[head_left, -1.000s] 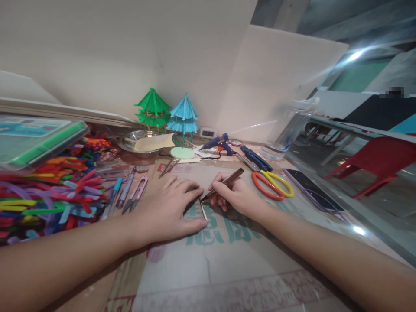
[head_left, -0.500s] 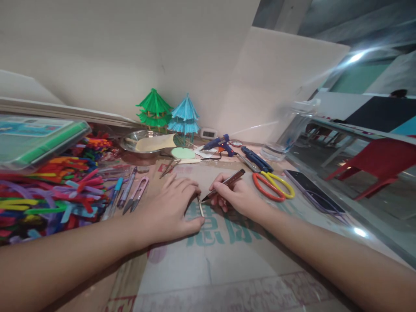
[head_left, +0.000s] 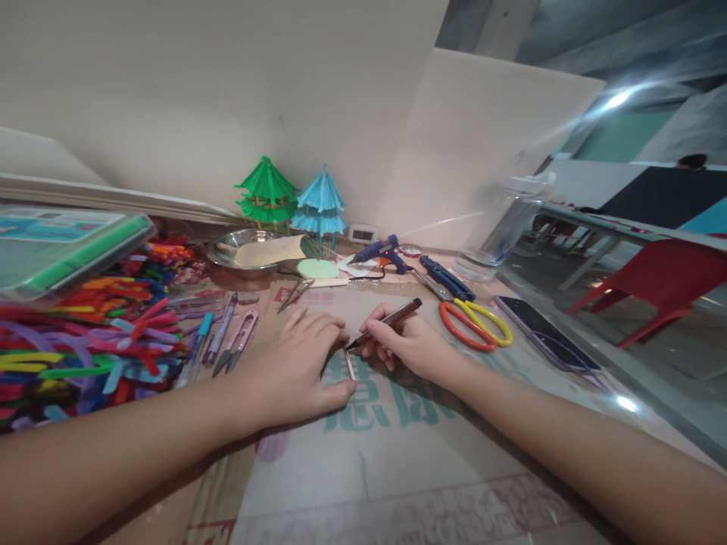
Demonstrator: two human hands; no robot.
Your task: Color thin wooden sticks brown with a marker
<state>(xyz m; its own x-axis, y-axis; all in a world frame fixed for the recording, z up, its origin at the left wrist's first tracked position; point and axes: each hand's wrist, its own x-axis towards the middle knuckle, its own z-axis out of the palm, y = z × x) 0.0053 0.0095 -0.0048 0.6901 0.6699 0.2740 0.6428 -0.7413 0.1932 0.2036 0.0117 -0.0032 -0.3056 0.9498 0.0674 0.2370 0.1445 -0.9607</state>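
Observation:
My left hand (head_left: 301, 356) lies over the cardboard (head_left: 363, 454), its thumb and index finger at the two ends of a short, pale thin stick (head_left: 350, 365). A dark brown pen (head_left: 391, 321) is pinched in my right hand (head_left: 403, 341), slanting down to the left. Its black tip meets or nearly meets the upper part of the stick, close to my left fingertips. To the right of my right hand lie scissors (head_left: 466, 333) with one orange and one yellow handle.
Left are pipe cleaners (head_left: 125, 341), a plastic case (head_left: 73, 250), pens (head_left: 220, 329) and pink snips (head_left: 243, 341). Behind stand green (head_left: 266, 193) and blue (head_left: 321, 200) pagoda-like models, a metal bowl (head_left: 227, 261) and a glue gun (head_left: 380, 253). Right are a utility knife (head_left: 446, 278), phone (head_left: 545, 333) and clear jug (head_left: 500, 227).
The pen in my right hand has shifted slightly left, bringing its tip to the upper end of the stick. My left hand keeps its hold.

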